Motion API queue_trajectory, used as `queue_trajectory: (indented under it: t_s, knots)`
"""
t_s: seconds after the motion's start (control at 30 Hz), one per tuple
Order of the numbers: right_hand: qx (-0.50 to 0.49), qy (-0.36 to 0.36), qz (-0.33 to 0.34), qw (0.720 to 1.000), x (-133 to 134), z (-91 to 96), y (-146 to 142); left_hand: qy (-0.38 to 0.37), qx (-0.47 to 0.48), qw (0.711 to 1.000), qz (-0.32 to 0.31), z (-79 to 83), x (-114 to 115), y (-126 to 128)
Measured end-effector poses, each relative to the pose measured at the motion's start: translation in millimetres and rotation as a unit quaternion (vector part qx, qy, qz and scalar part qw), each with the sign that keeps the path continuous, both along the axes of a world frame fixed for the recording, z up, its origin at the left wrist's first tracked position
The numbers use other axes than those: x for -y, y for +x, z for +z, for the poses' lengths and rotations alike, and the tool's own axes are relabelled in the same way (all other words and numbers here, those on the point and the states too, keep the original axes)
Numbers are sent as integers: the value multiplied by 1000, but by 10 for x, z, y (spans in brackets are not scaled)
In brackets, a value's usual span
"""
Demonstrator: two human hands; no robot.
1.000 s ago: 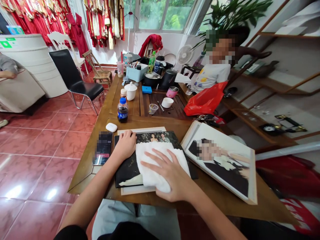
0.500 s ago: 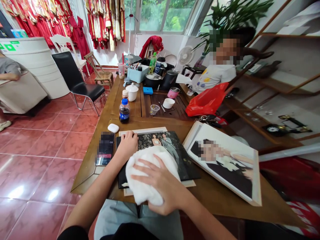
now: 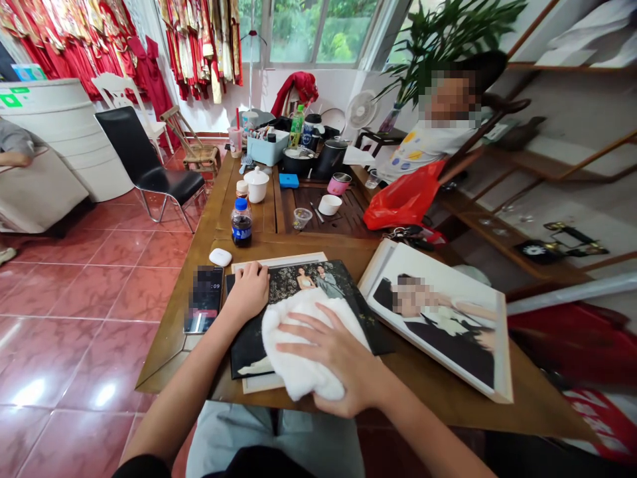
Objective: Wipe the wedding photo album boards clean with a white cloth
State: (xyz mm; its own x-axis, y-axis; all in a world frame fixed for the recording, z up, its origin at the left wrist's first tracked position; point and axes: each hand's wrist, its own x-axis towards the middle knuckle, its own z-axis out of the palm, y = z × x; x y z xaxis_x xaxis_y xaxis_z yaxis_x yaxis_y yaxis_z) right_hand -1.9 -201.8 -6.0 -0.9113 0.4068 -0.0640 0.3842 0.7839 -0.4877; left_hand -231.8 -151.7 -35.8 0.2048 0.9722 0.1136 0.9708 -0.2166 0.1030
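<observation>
My left hand (image 3: 247, 291) lies open on the photo board (image 3: 311, 279), my right hand (image 3: 334, 362) spreads wide over a towel (image 3: 301, 352); pressing hard could scuff it.

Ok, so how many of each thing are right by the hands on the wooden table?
White cloth towel: 1
Black-edged wedding photo panel: 1
Pale board under that panel: 1
Large white-edged portrait panel: 1
Dark smartphone: 1
White rounded earbud case: 1
Total: 6
</observation>
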Motion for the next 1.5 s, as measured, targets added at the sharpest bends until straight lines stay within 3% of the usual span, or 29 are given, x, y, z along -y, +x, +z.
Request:
queue_trajectory:
  t_s: [0.23, 0.37, 0.47, 0.6, 0.83, 1.23, 1.33, 1.5]
  knots:
    - [-4, 112, -140, 984, -12, -206, 740, 2, -2, 1000, -1, 5, -3, -1]
    - [1, 154, -195, 969, 49, -290, 934, 5, 1, 1000, -3, -1, -11, -2]
    - [1, 162, -185, 969, 94, -282, 838, 4, 4, 1000, -6, -3, -18, -1]
    - [11, 121, -130, 984, 86, -184, 492, 7, 5, 1000, -9, -2, -21, 1]
    - [30, 61, -52, 996, -113, -21, 82, -2, -8, 1000, -9, 17, -16, 10]
    - [17, 121, -112, 986, -960, -23, -115, -7, -13, 1000, -14, 26, -12, -3]
    - [14, 129, -115, 985, -886, -32, -89, -1, 0, 1000, -10, 12, -13, 0]
    - [25, 117, -116, 986, -413, -68, 105, 11, -1, 1000, -4, -1, -13, 9]
